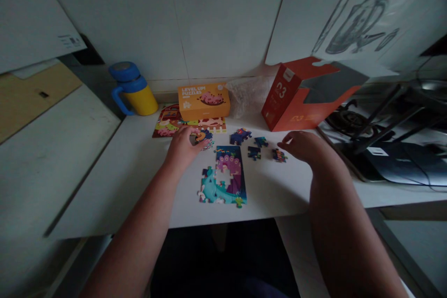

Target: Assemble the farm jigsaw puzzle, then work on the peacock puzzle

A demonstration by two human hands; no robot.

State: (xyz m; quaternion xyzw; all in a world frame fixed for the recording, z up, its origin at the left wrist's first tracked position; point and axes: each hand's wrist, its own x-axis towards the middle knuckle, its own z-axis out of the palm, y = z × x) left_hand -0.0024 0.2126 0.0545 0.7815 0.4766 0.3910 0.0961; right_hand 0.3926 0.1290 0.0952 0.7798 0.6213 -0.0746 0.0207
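Note:
My left hand (185, 144) is at the upper left of a partly joined puzzle, thumb and forefinger closed around a dark blue and orange puzzle piece (202, 136). More of the pile lies under it, partly hidden. The joined puzzle (235, 174) shows a purple creature and a teal one, with a gap in its middle. Over on the right, my right hand (298, 144) hovers with thumb and finger curved and apart, beside a colourful piece (280, 155). Dark blue pieces (254, 152), (260, 141) and a dark cluster (240, 136) lie between the hands.
Behind stand a yellow puzzle box (204, 101) on a farm picture puzzle (164, 128), a crumpled clear bag (247, 95) and an orange-red open box (296, 102). A blue and yellow jug (139, 95) is at the back left. A gas stove (356, 123) borders the white tabletop (272, 191).

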